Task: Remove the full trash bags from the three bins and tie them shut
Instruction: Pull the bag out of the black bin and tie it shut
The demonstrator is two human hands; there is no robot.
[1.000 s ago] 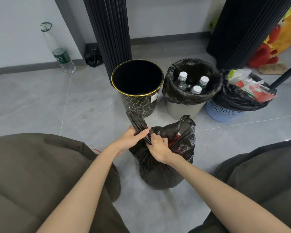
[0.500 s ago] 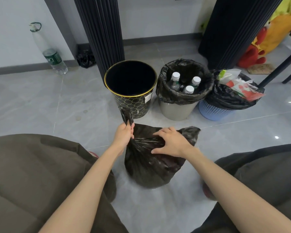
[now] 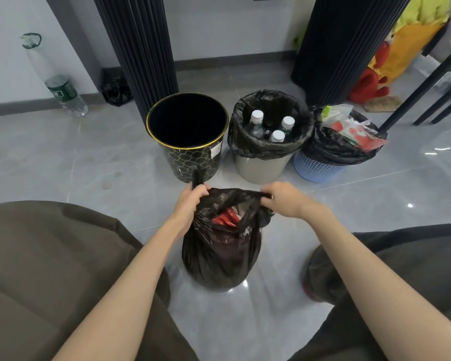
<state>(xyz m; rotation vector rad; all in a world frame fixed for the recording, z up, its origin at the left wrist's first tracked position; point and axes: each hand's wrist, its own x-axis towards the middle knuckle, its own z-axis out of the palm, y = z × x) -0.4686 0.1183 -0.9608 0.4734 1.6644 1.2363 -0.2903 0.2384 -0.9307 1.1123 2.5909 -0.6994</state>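
A full black trash bag [image 3: 220,252] stands on the floor between my knees, its mouth open with red packaging showing inside. My left hand [image 3: 190,201] grips the bag's left top corner, a twisted tail sticking up above the fist. My right hand [image 3: 284,200] pinches the right top corner, pulling it outward. Behind the bag stand three bins: a black bin with a gold rim [image 3: 214,145] holding no bag, a grey bin [image 3: 261,169] lined with a black bag and holding capped bottles, and a blue bin [image 3: 315,169] whose black bag holds wrappers.
Two dark ribbed columns [image 3: 138,48] rise behind the bins. A plastic bottle [image 3: 63,92] leans on the left wall, with a small black bag [image 3: 115,89] near it. A plush toy [image 3: 391,56] and dark chair legs [image 3: 412,100] are at the right. My knees flank the bag.
My hands have drawn apart: the right hand slid from the bag's top surface to its right corner and pulled it outward, opening the mouth so that red contents show.
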